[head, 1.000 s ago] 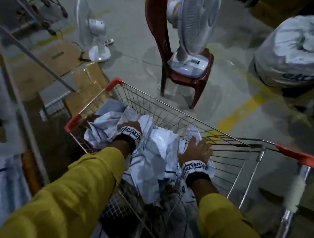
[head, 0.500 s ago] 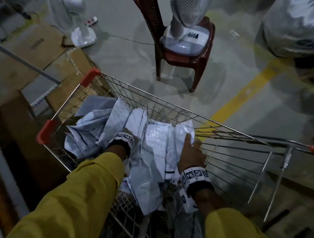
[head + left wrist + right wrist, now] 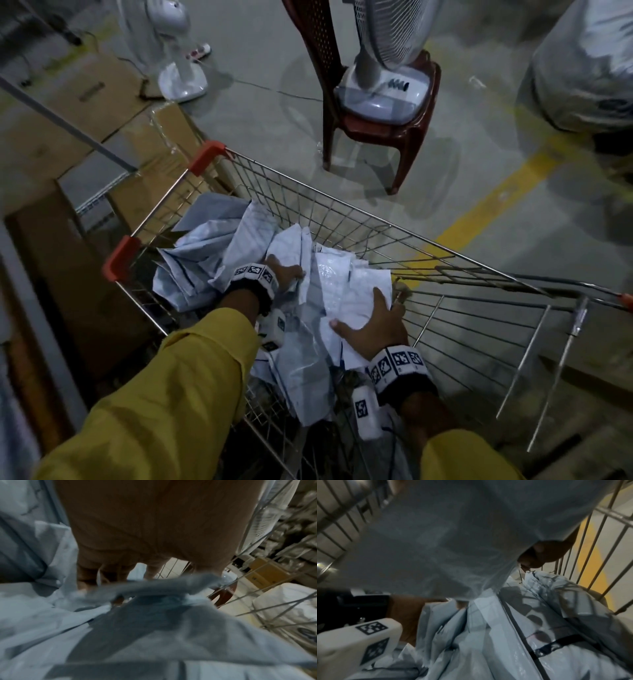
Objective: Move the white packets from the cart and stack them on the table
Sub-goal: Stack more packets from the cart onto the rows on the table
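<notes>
Crumpled white packets fill the wire cart. My left hand is deep in the middle of the pile. In the left wrist view its fingers curl down into the packets. My right hand lies on the top white packet at the pile's right side, thumb spread across it. The right wrist view shows this packet against the palm, with fingertips curled round its edge. No table is in view.
A dark red chair carrying a white fan stands just past the cart. Another fan and flat cardboard boxes lie at far left. A big white sack is at upper right, by a yellow floor line.
My left hand has pushed further forward into the pile. My right hand has spread over the top packet and closed round its edge, bunching it. The view has shifted.
</notes>
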